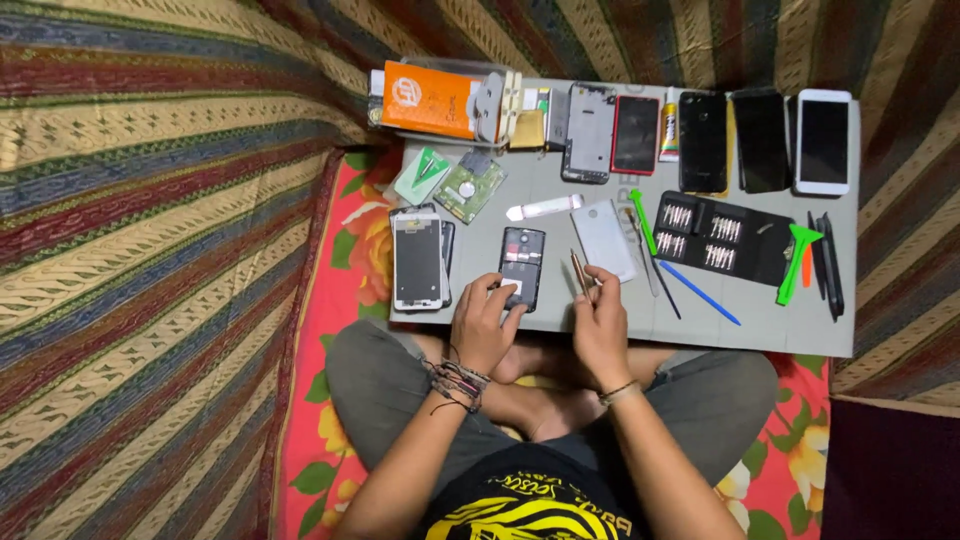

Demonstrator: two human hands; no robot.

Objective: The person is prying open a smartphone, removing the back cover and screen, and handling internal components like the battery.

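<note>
I sit cross-legged at a grey work mat (560,190). My left hand (484,322) rests on the lower end of a small dark phone with its back cover off (522,262), steadying it. My right hand (601,320) holds a thin copper-coloured tool (579,271), its tip pointing up beside the phone. Just beyond the tool lies a pale grey back cover (603,240).
A phone frame (418,259) lies to the left, with a green card (422,175) and a hard drive (468,187) above it. An orange box (430,98), several phones (760,140), a glue tube (669,125), a bit case (722,236) and green (797,262) and blue (699,292) pry tools lie further off.
</note>
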